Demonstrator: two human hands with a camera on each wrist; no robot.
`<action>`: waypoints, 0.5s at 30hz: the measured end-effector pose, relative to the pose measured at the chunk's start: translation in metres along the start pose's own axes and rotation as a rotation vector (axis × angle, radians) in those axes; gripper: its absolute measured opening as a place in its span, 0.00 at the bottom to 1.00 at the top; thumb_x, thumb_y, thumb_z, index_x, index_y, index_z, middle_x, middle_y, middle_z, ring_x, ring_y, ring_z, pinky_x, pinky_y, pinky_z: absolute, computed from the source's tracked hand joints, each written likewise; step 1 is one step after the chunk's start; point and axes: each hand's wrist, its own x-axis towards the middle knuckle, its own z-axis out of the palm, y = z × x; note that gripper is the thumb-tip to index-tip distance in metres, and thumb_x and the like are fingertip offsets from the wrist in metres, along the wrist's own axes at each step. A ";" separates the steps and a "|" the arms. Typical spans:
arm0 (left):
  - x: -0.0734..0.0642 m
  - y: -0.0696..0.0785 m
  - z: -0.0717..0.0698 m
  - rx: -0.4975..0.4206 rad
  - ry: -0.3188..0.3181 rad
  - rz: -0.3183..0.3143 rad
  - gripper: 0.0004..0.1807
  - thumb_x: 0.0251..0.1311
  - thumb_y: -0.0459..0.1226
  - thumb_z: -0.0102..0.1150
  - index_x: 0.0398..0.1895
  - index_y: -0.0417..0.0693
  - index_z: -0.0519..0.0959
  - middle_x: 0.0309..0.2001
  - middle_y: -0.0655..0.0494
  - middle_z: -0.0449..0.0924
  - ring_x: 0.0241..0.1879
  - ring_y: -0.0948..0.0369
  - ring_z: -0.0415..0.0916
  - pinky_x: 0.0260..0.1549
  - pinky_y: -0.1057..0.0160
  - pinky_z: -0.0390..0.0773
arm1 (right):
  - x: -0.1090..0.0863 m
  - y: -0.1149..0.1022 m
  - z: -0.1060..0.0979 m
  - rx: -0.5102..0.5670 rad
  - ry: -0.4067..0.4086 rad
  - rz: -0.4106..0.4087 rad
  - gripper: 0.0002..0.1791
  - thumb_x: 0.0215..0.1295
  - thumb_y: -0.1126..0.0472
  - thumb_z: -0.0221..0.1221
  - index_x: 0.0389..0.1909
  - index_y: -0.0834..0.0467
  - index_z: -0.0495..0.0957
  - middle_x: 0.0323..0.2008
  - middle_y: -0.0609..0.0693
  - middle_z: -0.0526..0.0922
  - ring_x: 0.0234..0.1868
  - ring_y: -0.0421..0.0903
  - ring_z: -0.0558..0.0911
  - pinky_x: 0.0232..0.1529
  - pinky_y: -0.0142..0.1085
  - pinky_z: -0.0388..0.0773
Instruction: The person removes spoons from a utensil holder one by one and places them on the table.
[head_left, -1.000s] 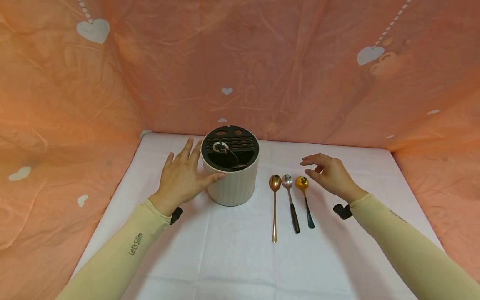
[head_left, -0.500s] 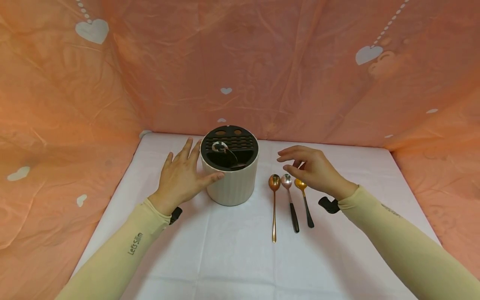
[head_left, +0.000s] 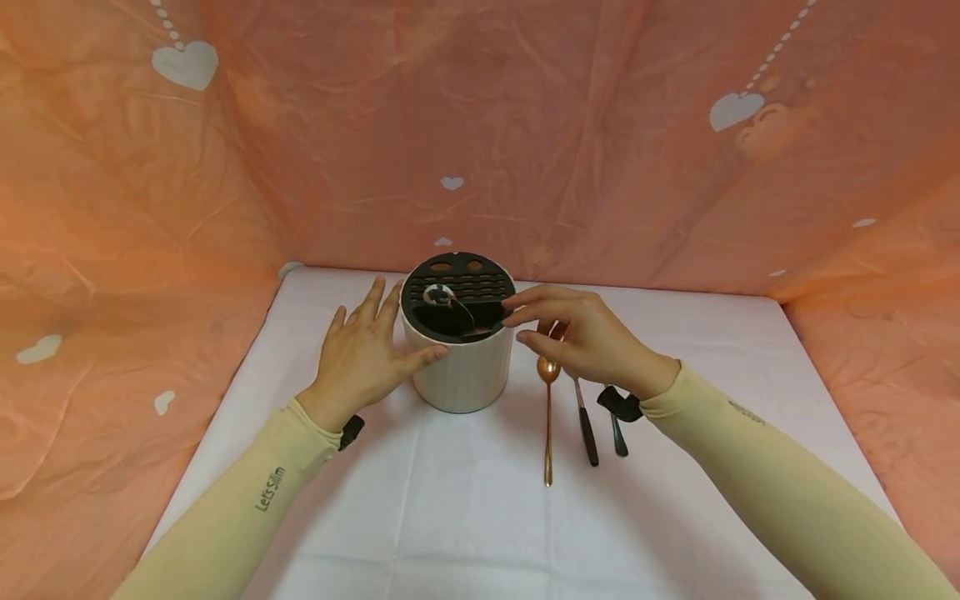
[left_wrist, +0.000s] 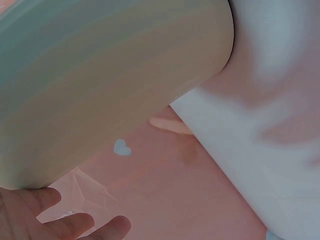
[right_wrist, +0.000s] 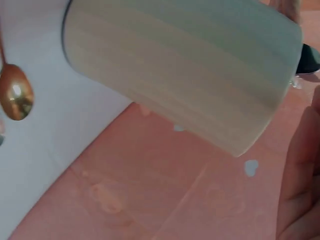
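A pale ribbed cylindrical holder point(head_left: 461, 379) with a black slotted lid point(head_left: 457, 265) stands upright on the table. A spoon point(head_left: 438, 294) sits in it, bowl up above the lid. My left hand point(head_left: 360, 354) is spread at the holder's left side, fingertips at the wall near the rim. Empty, with fingers slightly bent, my right hand point(head_left: 588, 337) hovers by the rim's right edge; whether it touches cannot be told. Beneath that hand lie a copper spoon point(head_left: 548, 417), a black-handled spoon point(head_left: 588, 437) and a dark-handled spoon point(head_left: 618, 437); the last two bowls are hidden.
White cloth point(head_left: 465, 517) covers the table. A pinkish-orange sheet point(head_left: 600, 167) with pale hearts hangs behind and along both sides. A small black device point(head_left: 621, 404) is strapped under the right wrist, another point(head_left: 351, 432) under the left.
My right hand has moved left, from beside the spoons to the holder's rim, now covering two spoon bowls. The left hand, holder and spoons have stayed in place.
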 end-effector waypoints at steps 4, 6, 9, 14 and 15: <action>0.000 0.000 -0.001 0.008 -0.007 -0.003 0.68 0.46 0.84 0.35 0.80 0.45 0.46 0.79 0.40 0.42 0.66 0.33 0.62 0.68 0.34 0.44 | 0.012 -0.007 0.002 -0.058 -0.032 -0.034 0.14 0.65 0.66 0.65 0.51 0.58 0.85 0.58 0.50 0.80 0.30 0.36 0.79 0.30 0.34 0.80; 0.001 0.000 -0.001 0.010 -0.009 -0.002 0.68 0.46 0.84 0.34 0.81 0.45 0.46 0.79 0.39 0.41 0.67 0.34 0.61 0.68 0.34 0.44 | 0.018 -0.011 0.002 -0.094 -0.063 -0.041 0.14 0.66 0.64 0.65 0.52 0.57 0.84 0.59 0.50 0.79 0.29 0.35 0.78 0.30 0.32 0.79; 0.001 -0.001 -0.002 0.011 -0.013 -0.001 0.68 0.46 0.84 0.33 0.81 0.45 0.45 0.79 0.39 0.41 0.69 0.36 0.58 0.68 0.34 0.44 | 0.028 -0.016 0.002 -0.153 -0.107 -0.045 0.15 0.68 0.61 0.63 0.54 0.55 0.84 0.60 0.49 0.78 0.28 0.35 0.78 0.31 0.31 0.77; 0.001 -0.001 -0.001 0.003 -0.017 0.002 0.68 0.47 0.84 0.34 0.81 0.47 0.44 0.79 0.40 0.41 0.71 0.38 0.56 0.68 0.34 0.44 | 0.042 -0.023 0.002 -0.237 -0.170 -0.032 0.16 0.71 0.57 0.61 0.56 0.52 0.84 0.60 0.49 0.79 0.33 0.37 0.80 0.33 0.33 0.76; 0.001 -0.001 -0.001 0.002 -0.018 0.003 0.68 0.47 0.84 0.34 0.81 0.47 0.44 0.79 0.40 0.41 0.71 0.38 0.56 0.68 0.34 0.44 | 0.044 -0.023 0.002 -0.244 -0.185 -0.025 0.16 0.71 0.56 0.61 0.56 0.53 0.84 0.60 0.48 0.79 0.35 0.37 0.81 0.34 0.34 0.76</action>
